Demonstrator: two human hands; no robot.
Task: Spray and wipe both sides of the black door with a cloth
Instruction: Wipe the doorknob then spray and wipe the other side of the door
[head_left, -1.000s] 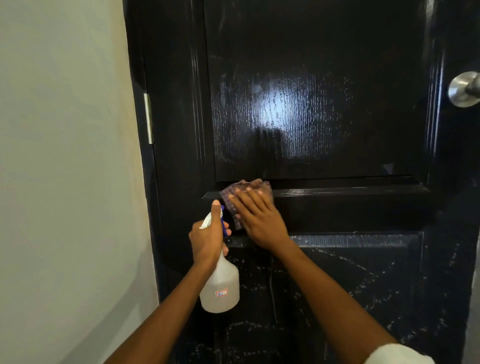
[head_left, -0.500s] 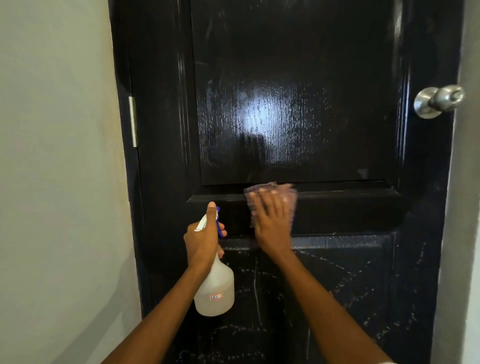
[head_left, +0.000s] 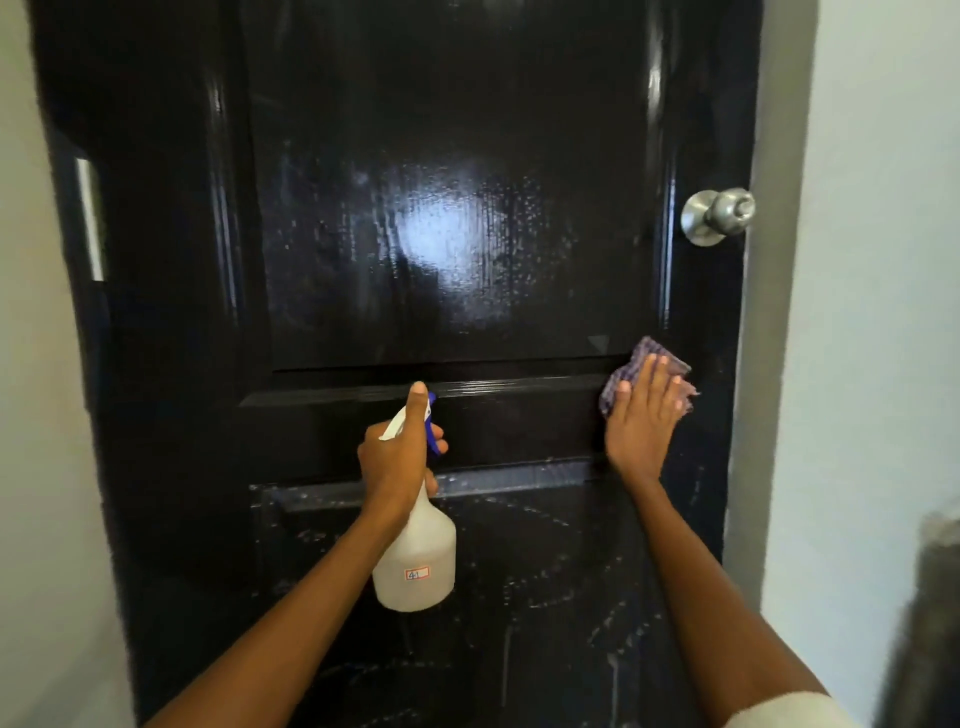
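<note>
While the glossy black panelled wooden door (head_left: 447, 218) fills most of the head view, pale painted wall (head_left: 883, 260) shows on both sides of it. Upper recessed panel: bright glare patch at centre, fine droplets scattered around it. Lower panel: whitish streaks and arcs of spray residue across the surface. Horizontal middle rail between the two panels looks dark and mostly free of streaks.

Translucent white plastic spray bottle with a blue trigger (head_left: 415, 556) hangs in front of the lower panel, just left of door centre; small red-edged white label on its body. Left hand (head_left: 397, 457) grasps the bottle neck, fingers curled round it, index finger extended up along the nozzle head, which points toward the door.

Right hand (head_left: 641, 421) lies flat, fingers straight and together, pressing a small purple checked cloth (head_left: 670, 364) against the door at the right end of the middle rail, near the right stile. Cloth edges show above and to the right of the fingertips.

Round brushed-metal door knob (head_left: 719, 213) sits on the right edge, above the cloth and well apart from it. Pale metal hinge (head_left: 91, 218) on the left edge.
</note>
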